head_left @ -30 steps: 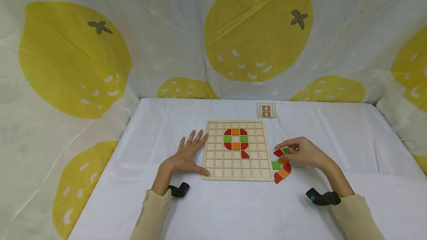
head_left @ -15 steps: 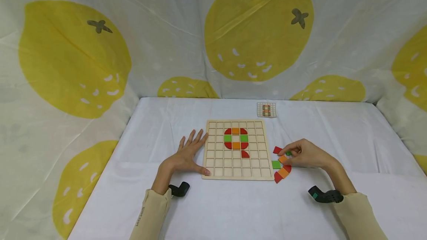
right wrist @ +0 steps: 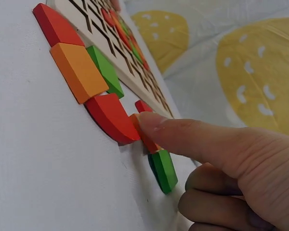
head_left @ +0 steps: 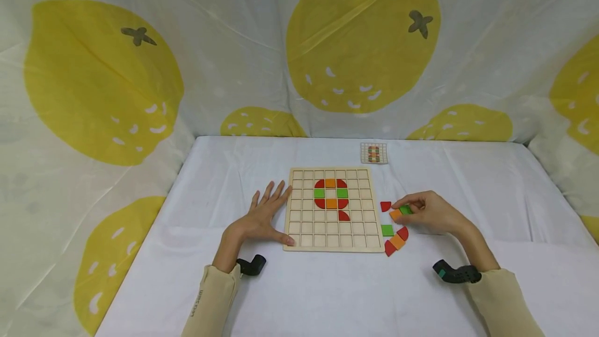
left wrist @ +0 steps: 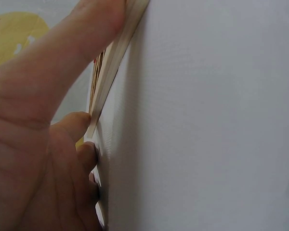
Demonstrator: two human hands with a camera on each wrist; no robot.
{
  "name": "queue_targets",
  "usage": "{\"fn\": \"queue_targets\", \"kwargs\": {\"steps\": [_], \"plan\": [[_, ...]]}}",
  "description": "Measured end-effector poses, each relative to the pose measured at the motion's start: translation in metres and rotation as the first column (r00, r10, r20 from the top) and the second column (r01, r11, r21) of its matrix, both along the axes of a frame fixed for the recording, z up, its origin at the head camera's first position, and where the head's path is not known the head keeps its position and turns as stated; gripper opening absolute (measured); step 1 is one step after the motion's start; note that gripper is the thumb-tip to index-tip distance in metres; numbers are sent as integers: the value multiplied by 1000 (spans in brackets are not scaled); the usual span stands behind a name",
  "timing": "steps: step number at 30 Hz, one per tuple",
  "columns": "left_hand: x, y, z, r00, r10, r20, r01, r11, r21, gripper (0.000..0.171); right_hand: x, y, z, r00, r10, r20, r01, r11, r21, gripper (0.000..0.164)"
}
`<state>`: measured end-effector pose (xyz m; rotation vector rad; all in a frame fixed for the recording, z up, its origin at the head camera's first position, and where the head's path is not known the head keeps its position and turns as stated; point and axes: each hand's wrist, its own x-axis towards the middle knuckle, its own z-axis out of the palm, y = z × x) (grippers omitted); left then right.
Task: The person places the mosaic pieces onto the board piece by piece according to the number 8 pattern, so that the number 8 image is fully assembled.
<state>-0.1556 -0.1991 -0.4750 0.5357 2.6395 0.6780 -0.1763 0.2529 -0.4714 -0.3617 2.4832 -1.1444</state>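
Observation:
A wooden grid board [head_left: 299, 228] lies on the white cloth, with red quarter-round, orange square and green square tiles making a ring on it. One more red quarter-round tile [head_left: 343, 216] sits below the ring. My left hand [head_left: 259, 222] lies spread at the board's left side, its thumb on the lower left corner. Right of the board, my right hand [head_left: 432, 213] has thumb and index finger about a loose orange square tile [head_left: 395, 215], seemingly pinching it. A green square tile [head_left: 405, 210] touches that tile. In the right wrist view the thumb [right wrist: 168, 132] overlaps the orange tile; the index fingertip is hidden.
Several loose tiles lie along the board's right edge: a red quarter-round [head_left: 386, 206], a green square [head_left: 387, 230], and an orange square [head_left: 398, 242] between two red ones. Behind the board is a small pattern card [head_left: 374, 154]. A lemon-print curtain [head_left: 262, 66] hangs behind.
The upper red tile has shifted away and to the left and turned. The orange tile by my right hand has moved slightly farther from me, apart from the lower tiles. My left hand stays put.

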Motion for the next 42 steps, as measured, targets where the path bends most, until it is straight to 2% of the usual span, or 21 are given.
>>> {"fn": "queue_targets", "kwargs": {"steps": [11, 17, 24, 29, 36, 42], "plan": [[1, 1, 0, 1000, 1, -2, -1, 1000, 2, 134, -2, 0, -1, 999, -4, -33, 3, 999, -32, 35], [0, 1, -2, 1000, 4, -5, -4, 1000, -11, 135, -2, 1, -3, 999, -27, -46, 28, 1000, 7, 31], [1, 1, -1, 1000, 3, -1, -3, 1000, -2, 135, -3, -4, -3, 992, -81, -102, 87, 994, 60, 31], [2, 2, 1, 1000, 2, -6, -2, 1000, 0, 134, 0, -24, 1, 987, -98, -125, 100, 995, 5, 34], [2, 1, 4, 1000, 5, -3, -5, 1000, 16, 133, 8, -66, 2, 989, -101, -110, 92, 992, -91, 31], [3, 1, 4, 1000, 4, -3, -4, 1000, 14, 133, 14, -95, 1, 991, -82, -109, 71, 992, -104, 29]]}}
